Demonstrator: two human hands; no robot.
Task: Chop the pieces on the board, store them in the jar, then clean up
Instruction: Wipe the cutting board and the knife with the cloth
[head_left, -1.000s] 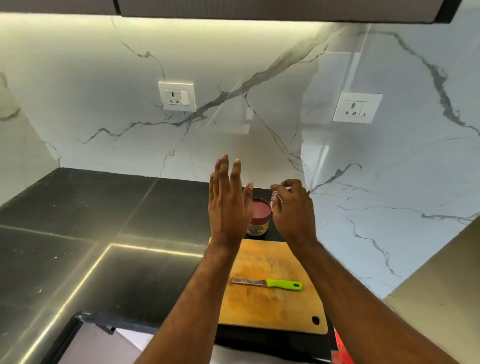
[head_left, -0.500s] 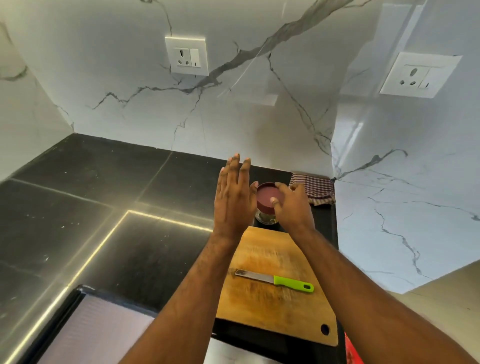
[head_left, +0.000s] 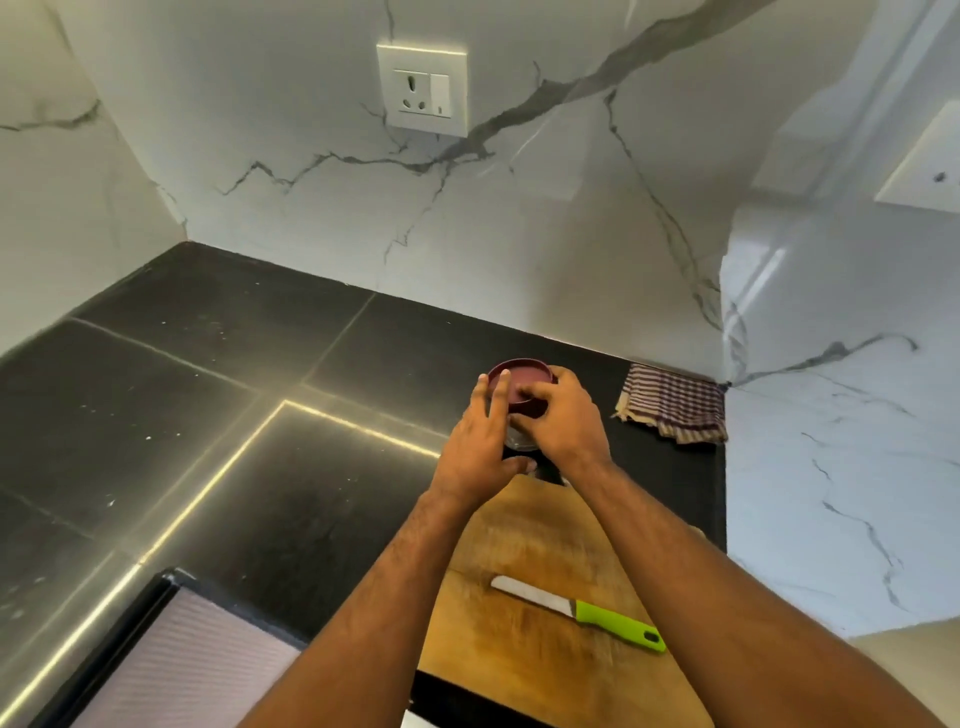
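A small glass jar (head_left: 519, 440) with a maroon lid (head_left: 522, 374) stands on the black counter just beyond the wooden cutting board (head_left: 540, 654). My left hand (head_left: 475, 452) holds the jar's left side, fingers reaching up past the lid and thumb across the front. My right hand (head_left: 569, 421) grips the lid from the right with curled fingers. A knife with a green handle (head_left: 579, 610) lies flat on the board. No pieces are visible on the board, and the jar's contents are hidden by my hands.
A striped cloth (head_left: 672, 410) lies crumpled in the back right corner of the black counter (head_left: 234, 415). A ribbed pale surface in a black frame (head_left: 182, 670) sits at the lower left. Marble walls close the back and right, with a socket (head_left: 422, 88).
Both hands came down and closed around the jar; before, the left hand was open in the air beside it and the right was just reaching the lid. The view tilted down and moved closer.
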